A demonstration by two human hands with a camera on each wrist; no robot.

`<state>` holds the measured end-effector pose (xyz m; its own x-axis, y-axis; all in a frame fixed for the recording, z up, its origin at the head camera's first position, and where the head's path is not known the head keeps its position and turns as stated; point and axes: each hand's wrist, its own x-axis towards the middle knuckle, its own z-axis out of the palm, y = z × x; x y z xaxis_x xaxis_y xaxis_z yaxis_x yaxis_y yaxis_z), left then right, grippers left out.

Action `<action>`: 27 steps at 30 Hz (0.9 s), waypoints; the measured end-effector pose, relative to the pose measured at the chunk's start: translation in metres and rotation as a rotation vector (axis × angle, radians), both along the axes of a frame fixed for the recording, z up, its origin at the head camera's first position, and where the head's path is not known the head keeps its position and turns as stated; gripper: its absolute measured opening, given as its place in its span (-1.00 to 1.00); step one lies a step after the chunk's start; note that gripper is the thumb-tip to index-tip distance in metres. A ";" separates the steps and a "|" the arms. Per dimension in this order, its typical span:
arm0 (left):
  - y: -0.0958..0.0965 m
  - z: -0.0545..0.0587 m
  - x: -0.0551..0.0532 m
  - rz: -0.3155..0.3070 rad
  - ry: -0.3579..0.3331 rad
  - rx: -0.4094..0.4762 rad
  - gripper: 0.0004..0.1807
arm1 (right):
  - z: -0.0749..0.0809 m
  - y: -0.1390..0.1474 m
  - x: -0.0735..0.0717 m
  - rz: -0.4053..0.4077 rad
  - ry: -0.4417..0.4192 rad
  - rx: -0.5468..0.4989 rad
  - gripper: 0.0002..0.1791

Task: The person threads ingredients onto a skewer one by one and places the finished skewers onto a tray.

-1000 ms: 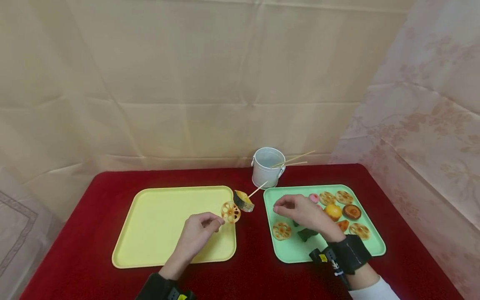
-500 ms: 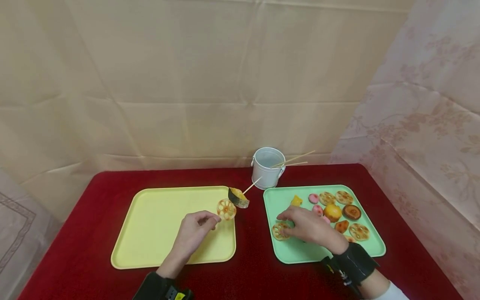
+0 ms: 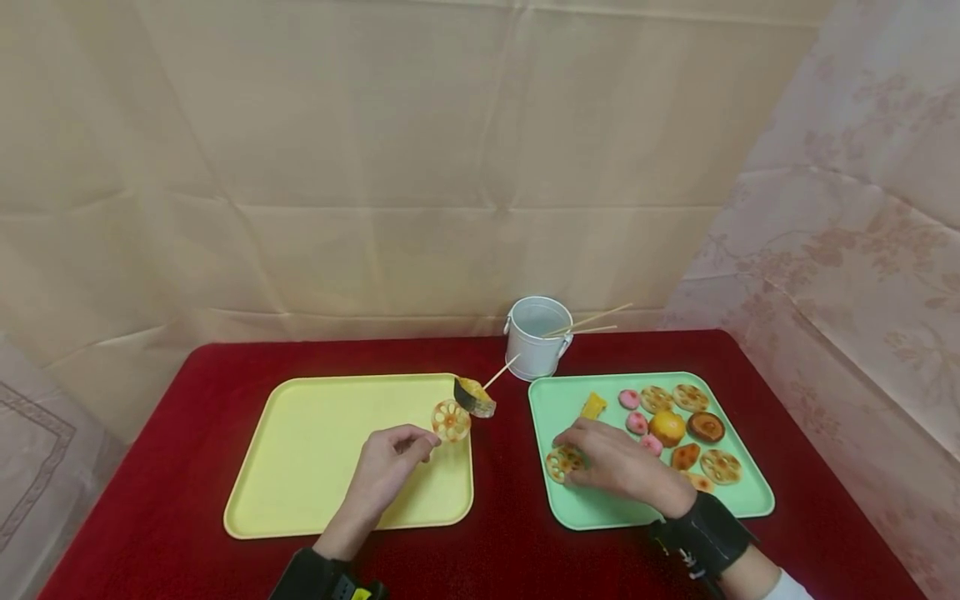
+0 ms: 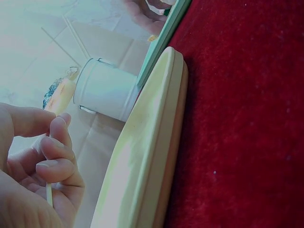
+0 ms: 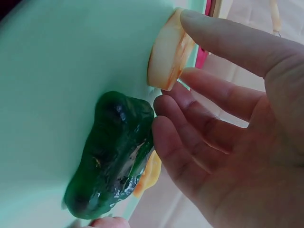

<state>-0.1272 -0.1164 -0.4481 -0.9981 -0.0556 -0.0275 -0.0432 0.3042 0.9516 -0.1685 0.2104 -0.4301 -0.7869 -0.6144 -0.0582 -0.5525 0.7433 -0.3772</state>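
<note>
My left hand (image 3: 381, 468) pinches a wooden skewer (image 4: 49, 194) over the yellow tray's right side. A lotus root slice (image 3: 451, 422) and a pumpkin wedge (image 3: 475, 399) are threaded on it, and the bare tip points up and to the right. On the green tray, my right hand (image 3: 626, 467) holds another lotus root slice (image 5: 164, 61) at its edge between thumb and fingers. Beside those fingers lies a glossy green pepper piece (image 5: 111, 152), which the hand covers in the head view. A yellow piece (image 3: 593, 406) lies just beyond the hand.
The yellow tray (image 3: 330, 467) is on the left and the green tray (image 3: 600, 517) on the right, upon a red cloth (image 3: 510, 533). Behind them stands a white bucket (image 3: 532, 350) with skewers leaning out. Pink pieces, a mushroom (image 3: 707, 427) and several lotus slices fill the green tray's right side.
My right hand has moved down and slightly left to the lotus root slice, uncovering the yellow piece. My left hand has drawn the loaded skewer slightly to the left.
</note>
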 end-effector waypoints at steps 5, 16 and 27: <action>0.000 0.001 0.000 0.001 0.002 0.002 -0.90 | -0.001 0.000 0.001 -0.003 0.051 0.011 -0.62; 0.001 0.003 0.002 0.005 -0.004 0.003 -0.90 | 0.008 -0.003 -0.002 -0.205 0.114 -0.098 -0.56; -0.002 0.003 0.004 0.004 -0.027 -0.029 -0.87 | 0.016 -0.012 -0.011 -0.488 -0.077 -0.442 -0.43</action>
<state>-0.1232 -0.1179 -0.4450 -0.9968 -0.0607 -0.0527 -0.0699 0.3318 0.9407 -0.1795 0.1980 -0.4136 -0.9846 -0.1675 0.0504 -0.1510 0.6679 -0.7288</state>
